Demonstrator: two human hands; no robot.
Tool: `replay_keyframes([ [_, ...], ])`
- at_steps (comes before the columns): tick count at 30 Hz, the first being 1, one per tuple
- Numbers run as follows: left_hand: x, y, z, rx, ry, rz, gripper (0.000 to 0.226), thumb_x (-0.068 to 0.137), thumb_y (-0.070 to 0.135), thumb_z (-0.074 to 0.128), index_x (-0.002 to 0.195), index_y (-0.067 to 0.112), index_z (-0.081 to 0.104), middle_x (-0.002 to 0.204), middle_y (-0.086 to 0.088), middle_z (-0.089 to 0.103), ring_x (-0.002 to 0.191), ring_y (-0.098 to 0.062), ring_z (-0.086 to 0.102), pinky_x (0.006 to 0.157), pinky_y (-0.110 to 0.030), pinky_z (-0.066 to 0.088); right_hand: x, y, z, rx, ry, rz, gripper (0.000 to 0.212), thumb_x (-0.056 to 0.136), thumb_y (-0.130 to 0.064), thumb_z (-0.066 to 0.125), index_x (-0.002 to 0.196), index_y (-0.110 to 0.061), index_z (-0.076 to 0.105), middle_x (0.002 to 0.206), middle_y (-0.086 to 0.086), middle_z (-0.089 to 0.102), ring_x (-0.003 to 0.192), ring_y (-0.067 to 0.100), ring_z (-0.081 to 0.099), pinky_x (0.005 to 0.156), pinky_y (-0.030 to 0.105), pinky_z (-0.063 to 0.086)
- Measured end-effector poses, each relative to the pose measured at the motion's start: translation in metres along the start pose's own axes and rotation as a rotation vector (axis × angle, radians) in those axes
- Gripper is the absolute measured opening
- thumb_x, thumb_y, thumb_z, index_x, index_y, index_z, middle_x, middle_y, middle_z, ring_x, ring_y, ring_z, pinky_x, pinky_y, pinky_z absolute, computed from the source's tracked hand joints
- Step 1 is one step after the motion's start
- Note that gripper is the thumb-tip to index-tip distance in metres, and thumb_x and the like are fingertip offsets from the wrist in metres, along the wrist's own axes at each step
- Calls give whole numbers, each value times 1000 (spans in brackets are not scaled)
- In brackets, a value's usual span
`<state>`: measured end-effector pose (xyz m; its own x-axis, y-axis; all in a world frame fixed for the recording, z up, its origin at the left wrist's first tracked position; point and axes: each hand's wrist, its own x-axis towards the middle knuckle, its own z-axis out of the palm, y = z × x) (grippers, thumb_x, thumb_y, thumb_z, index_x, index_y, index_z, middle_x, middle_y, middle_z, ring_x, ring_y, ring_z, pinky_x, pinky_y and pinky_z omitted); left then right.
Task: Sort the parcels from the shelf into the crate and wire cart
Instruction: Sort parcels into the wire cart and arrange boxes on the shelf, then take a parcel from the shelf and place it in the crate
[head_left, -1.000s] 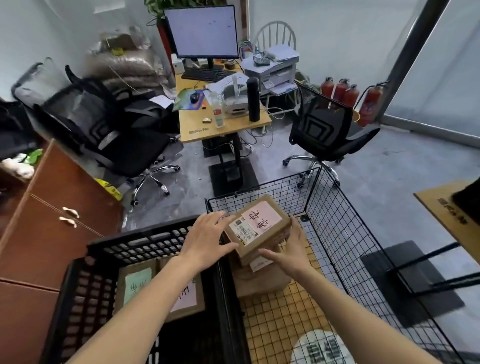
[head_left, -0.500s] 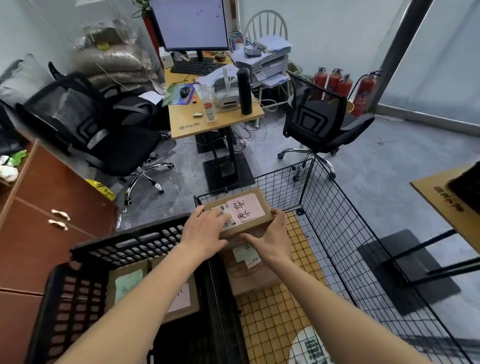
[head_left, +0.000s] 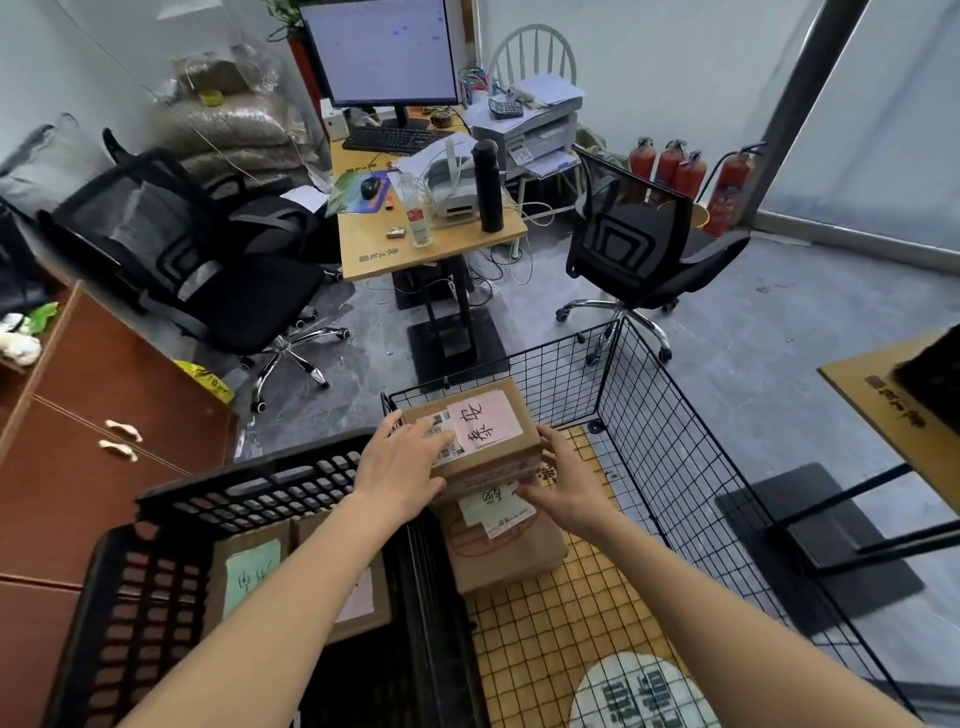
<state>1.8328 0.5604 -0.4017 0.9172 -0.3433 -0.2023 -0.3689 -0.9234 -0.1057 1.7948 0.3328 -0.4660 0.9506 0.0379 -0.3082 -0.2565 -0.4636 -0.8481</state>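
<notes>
A brown parcel with a pink label (head_left: 483, 436) lies on top of a larger brown parcel with a green label (head_left: 509, 551), in the far left corner of the wire cart (head_left: 675, 467). My left hand (head_left: 402, 467) rests flat on the top parcel's left top face, with the thumb along its front. My right hand (head_left: 569, 486) touches its right front corner with straight fingers. The black plastic crate (head_left: 249, 493) stands left of the cart. It holds two labelled parcels, one with a green label (head_left: 249, 577), partly hidden by my left forearm.
A brown wooden cabinet (head_left: 104, 415) stands left of the crate. Beyond the cart are a desk (head_left: 431, 244) with a monitor and two black office chairs (head_left: 639, 249). A table corner (head_left: 893, 400) juts in at the right, over bare grey floor.
Both hands have lowered the pink-label parcel away from me into the cart's far left corner, and it now lies level on the lower parcel.
</notes>
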Motion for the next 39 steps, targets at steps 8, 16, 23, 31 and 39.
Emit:
replay_keyframes([
  [8, 0, 1, -3, 0, -29, -12, 76, 93, 53, 64, 157, 31, 31, 164, 0, 31, 150, -18, 31, 127, -39, 1, 0, -3, -10, -45, -56, 42, 98, 81, -18, 84, 158, -29, 25, 153, -7, 47, 141, 17, 43, 113, 39, 40],
  [16, -17, -3, -36, -98, 19, -47, 72, 95, 63, 54, 157, 33, 32, 164, 3, 31, 151, -15, 29, 128, -40, 6, -29, -20, -40, -183, -4, 41, 101, 82, -34, 82, 161, -28, 20, 166, -5, 27, 151, 21, 28, 119, 46, 30],
  [23, -47, 18, -92, -185, 108, 45, 70, 97, 59, 54, 157, 31, 34, 164, 2, 32, 150, -18, 29, 126, -38, 9, -99, -74, -79, -608, 71, -2, 91, 87, -54, 72, 160, -34, 21, 166, -12, 22, 149, 18, 33, 114, 49, 39],
  [31, -139, 51, -156, -238, 230, 328, 72, 96, 65, 49, 157, 32, 32, 161, 3, 37, 147, -22, 36, 124, -44, 23, -263, -149, -81, -787, 360, 116, 89, 89, -62, 65, 161, -38, 18, 169, -8, 18, 152, 22, 28, 114, 46, 38],
  [39, -299, 102, -224, -272, 359, 640, 77, 97, 63, 51, 161, 31, 22, 168, 2, 21, 153, -21, 22, 124, -38, 16, -478, -203, -57, -838, 626, 278, 87, 91, -67, 59, 162, -36, 18, 170, -5, 15, 153, 21, 24, 121, 42, 29],
])
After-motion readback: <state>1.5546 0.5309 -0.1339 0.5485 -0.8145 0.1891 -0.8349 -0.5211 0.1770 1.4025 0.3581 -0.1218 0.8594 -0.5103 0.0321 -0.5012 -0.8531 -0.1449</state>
